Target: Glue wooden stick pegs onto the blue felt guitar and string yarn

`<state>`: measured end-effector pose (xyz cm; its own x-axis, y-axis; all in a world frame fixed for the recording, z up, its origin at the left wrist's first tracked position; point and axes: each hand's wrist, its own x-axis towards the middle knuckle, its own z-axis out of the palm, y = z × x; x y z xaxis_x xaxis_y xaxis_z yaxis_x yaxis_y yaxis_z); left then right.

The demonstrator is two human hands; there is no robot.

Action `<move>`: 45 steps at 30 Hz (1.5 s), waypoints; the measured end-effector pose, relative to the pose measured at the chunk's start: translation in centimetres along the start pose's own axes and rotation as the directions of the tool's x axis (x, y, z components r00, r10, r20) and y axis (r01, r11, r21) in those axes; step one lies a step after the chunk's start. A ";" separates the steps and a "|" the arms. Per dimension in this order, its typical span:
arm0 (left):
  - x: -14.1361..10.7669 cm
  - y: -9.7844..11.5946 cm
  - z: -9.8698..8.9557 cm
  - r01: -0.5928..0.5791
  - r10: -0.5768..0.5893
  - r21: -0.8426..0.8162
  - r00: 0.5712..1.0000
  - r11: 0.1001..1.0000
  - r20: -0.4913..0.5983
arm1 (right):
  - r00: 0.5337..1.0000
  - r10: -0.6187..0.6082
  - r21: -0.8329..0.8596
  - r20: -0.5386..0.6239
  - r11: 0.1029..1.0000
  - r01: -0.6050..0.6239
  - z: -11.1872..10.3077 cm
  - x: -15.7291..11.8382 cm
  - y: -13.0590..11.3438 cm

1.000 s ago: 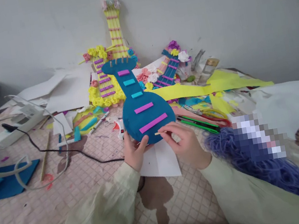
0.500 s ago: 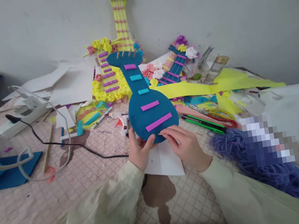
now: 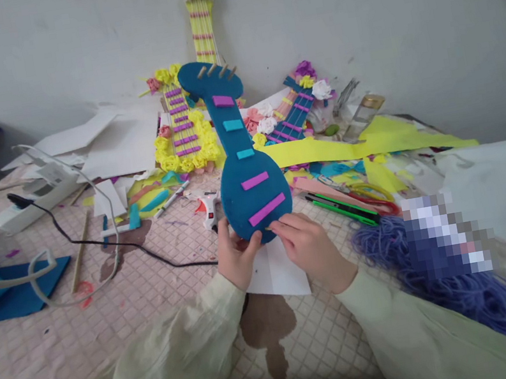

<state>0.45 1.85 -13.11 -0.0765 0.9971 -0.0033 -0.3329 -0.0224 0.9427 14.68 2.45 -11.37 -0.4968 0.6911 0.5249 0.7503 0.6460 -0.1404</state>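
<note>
The scene is viewed by a single camera worn on the head, aimed forward and down over the tabletop (image 3: 175,306). The left hand (image 3: 237,258) and right hand (image 3: 316,251) are seen from above and behind, at close range, near the middle of the view. The wall (image 3: 103,46) is faced beyond the table, and the far right edge is darkened.

Both hands (image 3: 237,255) (image 3: 315,250) raised, fingers pinched.
</note>
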 end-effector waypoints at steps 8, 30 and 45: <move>0.2 -1.3 -0.4 -0.032 0.031 0.059 0.999 0.998 0.019 | 0.999 0.028 -0.028 0.024 0.999 -0.028 0.9 -0.3 -0.3; 0.8 -2.1 -0.8 0.076 -0.078 0.045 0.996 0.996 0.047 | 1.000 -0.015 -0.059 -0.003 0.998 0.015 2.0 -1.0 0.3; 1.0 -2.9 -1.3 -0.093 0.104 0.340 0.995 0.936 -0.013 | 0.968 0.136 -0.177 0.213 0.979 -0.099 2.1 -0.3 -1.0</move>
<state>0.06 2.81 -16.28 -0.1232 0.9883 0.0901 0.0150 -0.0890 0.9959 13.16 2.30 -13.13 -0.4716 0.8255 0.3101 0.8609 0.5072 -0.0409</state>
